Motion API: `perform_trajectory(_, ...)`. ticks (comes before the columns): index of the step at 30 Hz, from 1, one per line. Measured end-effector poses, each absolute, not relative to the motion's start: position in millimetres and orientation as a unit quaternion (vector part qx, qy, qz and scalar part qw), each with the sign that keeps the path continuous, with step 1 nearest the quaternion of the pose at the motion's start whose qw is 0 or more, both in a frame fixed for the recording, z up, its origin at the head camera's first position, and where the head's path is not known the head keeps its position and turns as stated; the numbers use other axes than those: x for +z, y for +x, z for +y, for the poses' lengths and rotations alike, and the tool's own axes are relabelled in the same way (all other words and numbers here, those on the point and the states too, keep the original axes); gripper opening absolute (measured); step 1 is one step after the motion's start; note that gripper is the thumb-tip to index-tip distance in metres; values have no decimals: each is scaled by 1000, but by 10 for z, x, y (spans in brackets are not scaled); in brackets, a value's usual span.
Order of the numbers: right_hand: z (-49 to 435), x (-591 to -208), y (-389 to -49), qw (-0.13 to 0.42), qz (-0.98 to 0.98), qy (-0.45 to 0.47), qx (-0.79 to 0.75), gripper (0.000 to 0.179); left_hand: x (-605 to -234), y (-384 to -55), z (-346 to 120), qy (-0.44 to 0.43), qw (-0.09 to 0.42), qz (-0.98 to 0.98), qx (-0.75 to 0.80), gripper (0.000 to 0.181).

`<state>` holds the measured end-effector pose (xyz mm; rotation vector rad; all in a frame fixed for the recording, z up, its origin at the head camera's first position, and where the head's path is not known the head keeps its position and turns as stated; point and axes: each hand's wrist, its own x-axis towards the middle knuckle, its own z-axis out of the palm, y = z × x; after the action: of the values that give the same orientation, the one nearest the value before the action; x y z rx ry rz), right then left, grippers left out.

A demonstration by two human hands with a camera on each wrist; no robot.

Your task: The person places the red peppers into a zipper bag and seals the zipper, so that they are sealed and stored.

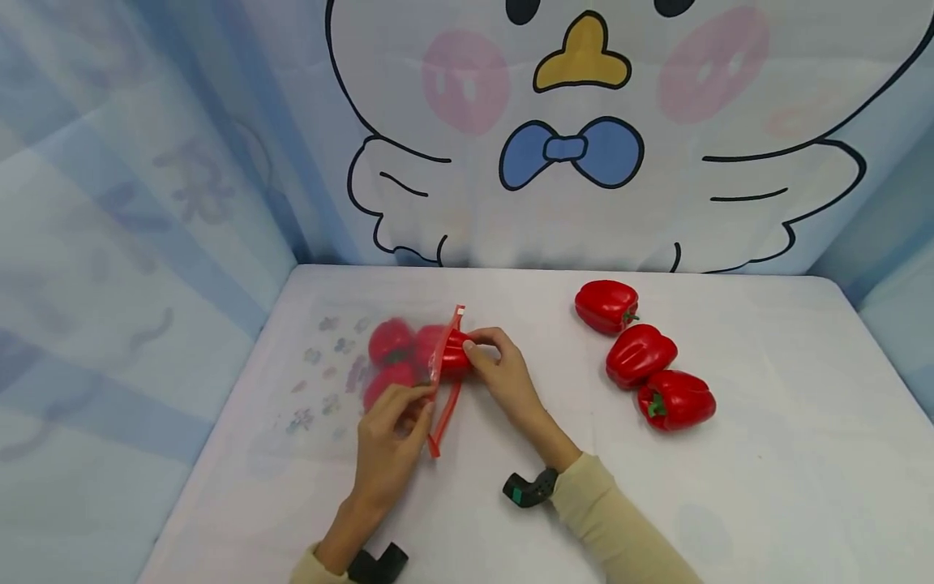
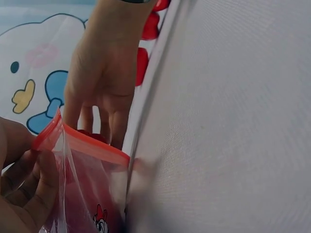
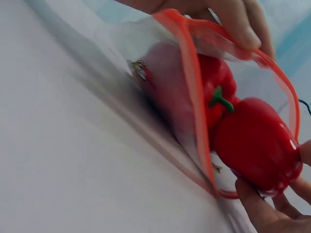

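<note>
A clear zip bag (image 1: 350, 365) with a red seal strip lies flat on the white table (image 1: 766, 487), left of centre in the head view, its long axis running left to right and its open mouth facing right. The seal strip stands nearly upright across the mouth. The left hand (image 1: 390, 442) pinches the lower part of the strip and holds the mouth open. The right hand (image 1: 503, 369) grips a red pepper (image 1: 448, 353) that sits halfway through the mouth, its long axis in line with the bag.

The right wrist view shows what the head view blurs: inside the bag, another pepper (image 3: 218, 82) with a green stem (image 3: 221, 99) pointing toward the mouth, and the held pepper's glossy side just at the strip. The left wrist view shows the fingers (image 2: 41, 179) pinched on the strip's end, and small cartoon prints on the plastic.

Three more peppers (image 1: 645, 353) lie in a loose diagonal row at the right centre of the table, well apart from the bag.
</note>
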<state>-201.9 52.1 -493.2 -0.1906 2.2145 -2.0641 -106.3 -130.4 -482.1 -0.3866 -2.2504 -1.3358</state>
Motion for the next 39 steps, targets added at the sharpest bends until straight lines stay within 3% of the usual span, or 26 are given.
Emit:
perform_trajectory(5, 399, -4952, -1954, 31, 722, -55, -689, 32, -4845, -1053, -1316, -142, 242, -828, -486, 33)
perform_trajectory(13, 352, -4936, -1941, 45, 681, -49, -730, 31, -4832, -1075, -1312, -153, 241, -820, -495, 32)
perform_trajectory(21, 393, -4962, -1945, 63, 726, -68, -681, 44, -4872, -1067, -1302, -143, 235, -825, -494, 31)
perform_trajectory(29, 351, -5019, -1930, 15, 731, -76, -678, 39, -4897, -1060, -1305, -146, 238, -825, -491, 30)
perform_trajectory(39, 329, -5041, -1917, 9, 730, -103, -676, 41, -4894, -1058, -1299, -152, 238, -821, -496, 30)
